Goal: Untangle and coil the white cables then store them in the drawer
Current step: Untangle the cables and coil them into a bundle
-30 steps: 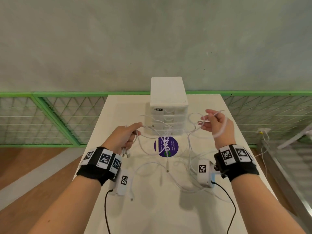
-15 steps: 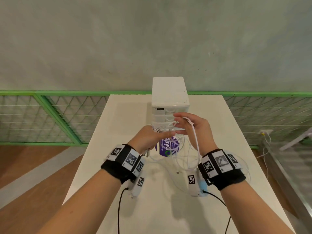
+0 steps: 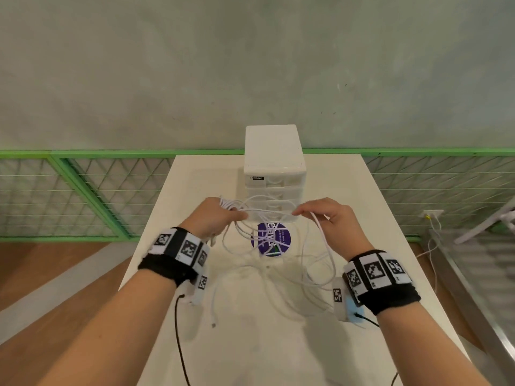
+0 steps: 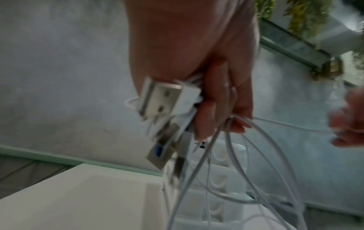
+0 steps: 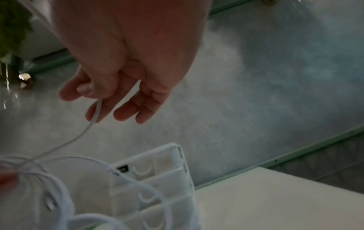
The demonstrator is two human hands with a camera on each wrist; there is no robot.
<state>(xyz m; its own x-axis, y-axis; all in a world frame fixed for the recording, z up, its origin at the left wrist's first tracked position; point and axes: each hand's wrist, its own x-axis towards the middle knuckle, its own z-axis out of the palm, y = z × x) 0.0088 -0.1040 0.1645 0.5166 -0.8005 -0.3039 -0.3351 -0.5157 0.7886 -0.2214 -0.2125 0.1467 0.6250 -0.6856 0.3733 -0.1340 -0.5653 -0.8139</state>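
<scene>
Several tangled white cables (image 3: 289, 263) hang between my hands and trail onto the white table (image 3: 264, 344). My left hand (image 3: 220, 215) grips a bunch of cable loops, and in the left wrist view its fingers (image 4: 208, 109) curl round the cables with several USB plugs (image 4: 165, 102) sticking out. To the right, my right hand (image 3: 320, 215) pinches one cable strand (image 5: 96, 113) between thumb and fingers, the other fingers loosely extended. A white drawer unit (image 3: 274, 168) with all its drawers closed stands just behind the hands.
A round purple sticker (image 3: 271, 239) lies on the table under the cables. A loose plug end (image 3: 214, 324) rests on the table near my left forearm. A green mesh railing (image 3: 83, 196) runs behind the table against a grey wall.
My hands came together in front of the drawer unit half a second ago and have now moved apart, drawing a cable strand out between them. The left hand keeps its bunch.
</scene>
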